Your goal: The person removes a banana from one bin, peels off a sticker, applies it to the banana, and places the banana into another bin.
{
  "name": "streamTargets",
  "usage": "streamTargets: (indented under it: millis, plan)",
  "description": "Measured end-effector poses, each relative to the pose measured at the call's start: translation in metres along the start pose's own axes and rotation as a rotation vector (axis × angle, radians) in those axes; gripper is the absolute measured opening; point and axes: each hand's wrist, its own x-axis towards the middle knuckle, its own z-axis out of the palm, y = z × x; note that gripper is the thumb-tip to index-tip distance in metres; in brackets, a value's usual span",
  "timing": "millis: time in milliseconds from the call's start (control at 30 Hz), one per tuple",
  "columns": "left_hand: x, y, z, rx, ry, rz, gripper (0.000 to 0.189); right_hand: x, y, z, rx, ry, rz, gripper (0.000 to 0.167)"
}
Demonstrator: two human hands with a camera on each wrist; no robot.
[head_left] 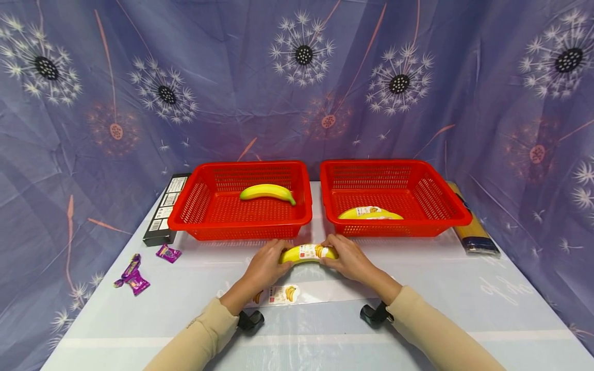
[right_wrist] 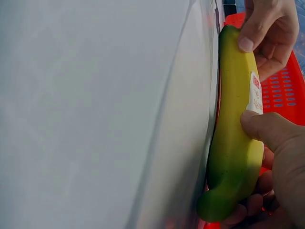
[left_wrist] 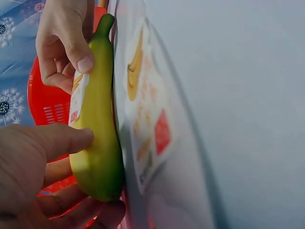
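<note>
The step in hand looks to be pressing a printed label [head_left: 312,251] flat onto a banana [left_wrist: 101,119]. To do it well, work gently from the label's middle out to each end, follow the curve of the peel, and support the fruit evenly, since lopsided pressure could roll it or crease the paper. Both hands are clamped on the banana: the left hand [head_left: 265,262] grips the blunt end and the right hand [head_left: 347,256] the stem end, with thumbs on the side toward the near edge of the worktop [head_left: 297,355]. The banana therefore lies crosswise between the hands, roughly parallel to that edge, just short of the gap between the left red basket [head_left: 241,226] and the right red basket [head_left: 436,222] by the far edge. Whether it touches the worktop I cannot tell. Toward the near edge lies a label strip [head_left: 334,292].
</note>
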Motion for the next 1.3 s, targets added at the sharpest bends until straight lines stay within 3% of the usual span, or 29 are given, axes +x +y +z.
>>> streamTargets:
  millis: [300, 567, 700, 900, 1000, 1200, 1300]
  plan:
    - [-0.002, -0.005, 0.002, -0.011, 0.006, 0.016, 0.033, -0.004, 0.0, -0.002, 0.103, -0.006, 0.088, 0.032]
    - [-0.002, -0.004, 0.004, 0.004, 0.024, 0.028, 0.031, -0.025, 0.008, -0.024, 0.407, 0.021, 0.258, 0.029]
    - [-0.002, -0.004, 0.004, 0.008, 0.031, 0.036, 0.032, -0.037, 0.027, -0.036, 0.494, 0.085, 0.327, 0.03]
    - [-0.003, -0.005, 0.004, 0.005, 0.029, 0.028, 0.032, -0.047, 0.055, -0.053, 0.667, 0.193, 0.522, 0.046]
    - [-0.003, -0.005, 0.005, 0.002, 0.029, 0.021, 0.032, -0.048, 0.061, -0.064, 0.763, 0.266, 0.582, 0.043]
    - [-0.003, -0.005, 0.005, 0.012, 0.03, 0.02, 0.032, -0.047, 0.07, -0.081, 1.049, 0.414, 0.62, 0.028]
    - [-0.004, -0.005, 0.005, 0.014, 0.031, 0.022, 0.032, -0.046, 0.073, -0.084, 1.139, 0.452, 0.627, 0.026]
